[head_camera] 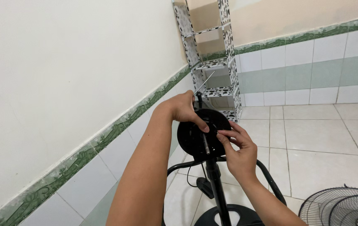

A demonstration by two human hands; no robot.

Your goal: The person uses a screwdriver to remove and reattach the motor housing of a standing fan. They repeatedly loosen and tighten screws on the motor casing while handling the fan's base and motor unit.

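A black fan motor housing [195,138] sits on top of a black stand pole [215,184], with a metal shaft [206,143] sticking out of its front. My left hand [185,109] grips the top of the housing, fingers curled over its front face. My right hand [237,146] pinches at the front face just right of the shaft; what the fingertips hold is too small to tell. A thin metal rod [204,83] pokes up behind my left hand.
A black wire fan grille [338,207] lies on the tiled floor at the lower right. The round fan base [229,215] is below. A black-and-white patterned shelf unit [216,62] stands in the corner. A tiled wall runs along the left.
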